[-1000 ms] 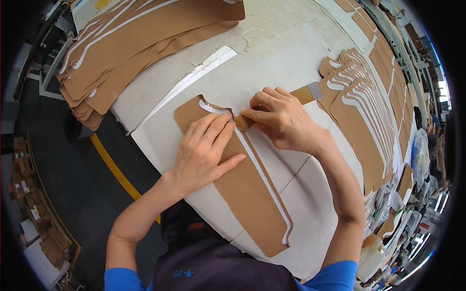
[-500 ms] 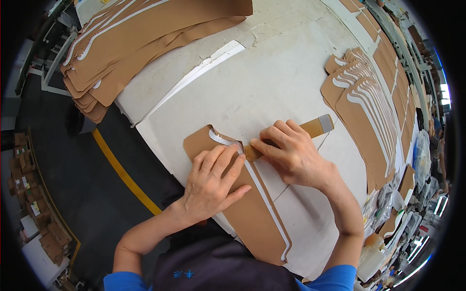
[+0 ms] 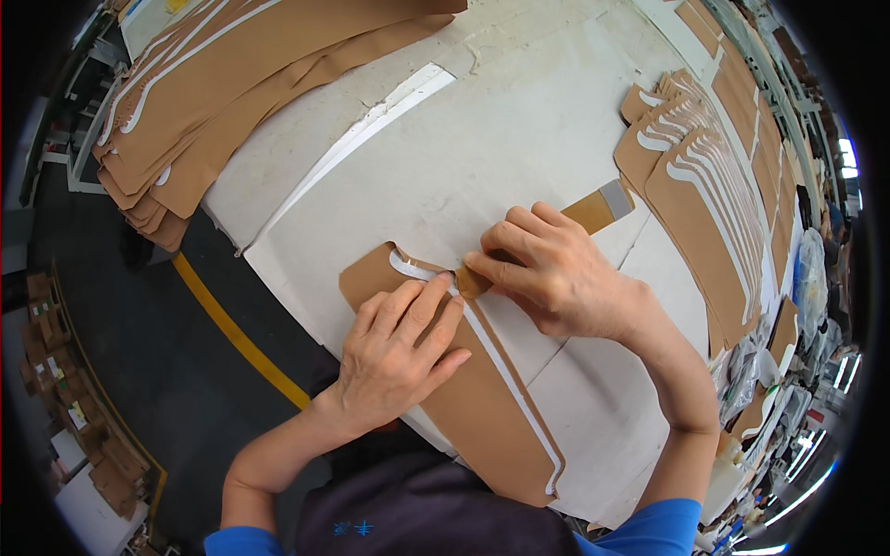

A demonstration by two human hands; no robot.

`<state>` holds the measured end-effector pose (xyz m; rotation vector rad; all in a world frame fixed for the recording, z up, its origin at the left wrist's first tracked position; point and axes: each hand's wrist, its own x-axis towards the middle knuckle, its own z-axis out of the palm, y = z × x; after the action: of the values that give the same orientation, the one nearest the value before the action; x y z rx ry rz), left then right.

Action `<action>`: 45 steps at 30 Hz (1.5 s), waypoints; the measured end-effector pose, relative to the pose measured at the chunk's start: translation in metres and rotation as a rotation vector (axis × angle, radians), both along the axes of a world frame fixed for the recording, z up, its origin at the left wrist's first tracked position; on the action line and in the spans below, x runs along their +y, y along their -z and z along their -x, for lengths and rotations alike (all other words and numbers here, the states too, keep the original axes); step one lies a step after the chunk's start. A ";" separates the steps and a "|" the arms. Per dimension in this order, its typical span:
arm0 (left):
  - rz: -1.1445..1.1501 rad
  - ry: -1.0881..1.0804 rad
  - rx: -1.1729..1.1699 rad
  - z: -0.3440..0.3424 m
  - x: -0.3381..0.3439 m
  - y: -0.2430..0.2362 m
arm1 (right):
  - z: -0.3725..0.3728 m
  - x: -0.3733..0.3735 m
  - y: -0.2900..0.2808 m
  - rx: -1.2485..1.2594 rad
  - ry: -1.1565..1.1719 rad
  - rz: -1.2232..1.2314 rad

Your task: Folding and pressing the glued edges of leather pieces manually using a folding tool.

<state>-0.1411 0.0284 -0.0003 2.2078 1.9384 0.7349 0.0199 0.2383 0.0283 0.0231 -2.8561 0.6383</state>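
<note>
A long brown sheet piece (image 3: 487,435), leather-like, lies at a slant on the table, with a white strip (image 3: 505,372) running along its right side and curving at the upper end. My left hand (image 3: 394,357) rests on the upper part of this piece, fingers extended and fingertips on the white strip. Close beside those fingertips, my right hand (image 3: 561,283) grips a flat yellowish-brown tool (image 3: 586,215) with a grey end that points up and right. The tool's lower end meets the piece's right edge; my fingers partly cover it.
Stacked brown pieces (image 3: 222,102) hang over the table's far left corner. Another fanned stack with white strips (image 3: 691,222) lies at right. A narrow white slat (image 3: 366,139) sits on the pale tabletop (image 3: 519,120). Plastic bags (image 3: 740,375) crowd the right side; a yellow line (image 3: 236,334) marks the floor.
My right hand has shifted slightly up and away, with the tool tilted a little more steeply. My left hand stays on the brown piece. The whole view has shifted slightly.
</note>
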 end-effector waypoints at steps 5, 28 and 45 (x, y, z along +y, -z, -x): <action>-0.040 -0.011 -0.026 0.001 0.000 0.006 | 0.005 0.005 0.002 0.005 -0.018 0.011; -0.039 -0.016 -0.047 0.002 0.001 0.007 | 0.030 0.027 -0.003 -0.078 -0.216 -0.010; -0.049 -0.014 -0.057 0.002 0.001 0.007 | 0.059 0.032 -0.005 -0.071 -0.330 -0.056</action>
<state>-0.1428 0.0291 -0.0072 2.1786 1.9308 0.8467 -0.0391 0.2699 0.0328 0.4988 -2.9641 0.6284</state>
